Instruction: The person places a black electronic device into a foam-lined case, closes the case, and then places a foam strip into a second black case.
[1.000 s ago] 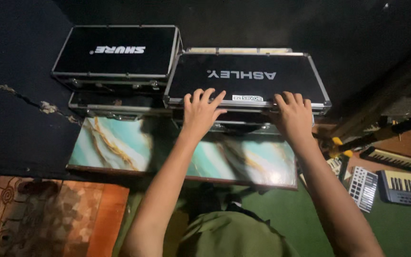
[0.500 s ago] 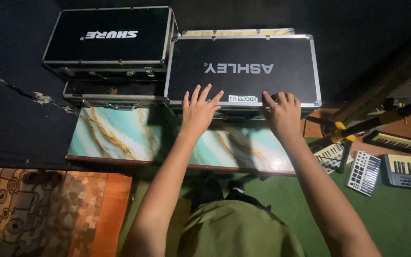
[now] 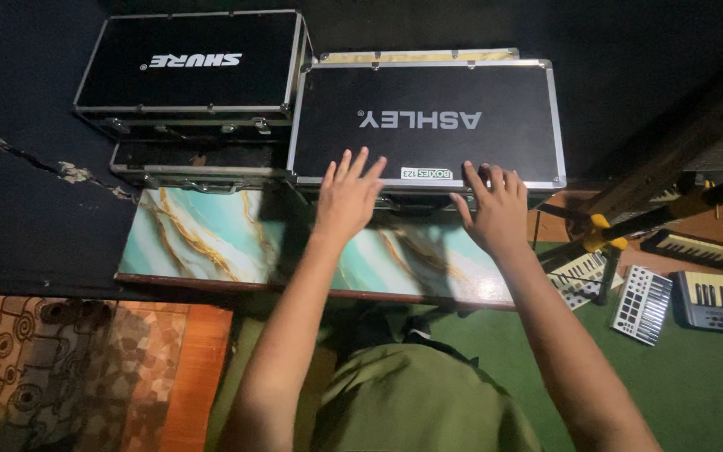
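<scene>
Your left hand (image 3: 349,192) and right hand (image 3: 495,209) are both flat and spread out on the near edge of the big black flight case (image 3: 428,117), fingers splayed, not gripping anything, just resting on the lid. That case has silver metal trim all round and sits at the back of the marbled teal-and-gold tabletop (image 3: 202,238), right in front of you. There's white block lettering across the middle of its lid, upside down from where you're looking, plus a small white rectangular sticker (image 3: 431,172) on the near edge between your two hands.

Just left of it, touching or nearly so, is a second black case (image 3: 190,63) with white lettering too, stacked on a lower case (image 3: 194,159). Off to your right on the green floor (image 3: 696,377) are a few small keyboards (image 3: 717,297) and a white pad controller (image 3: 644,303). A patterned rug (image 3: 60,368) is down on your left.
</scene>
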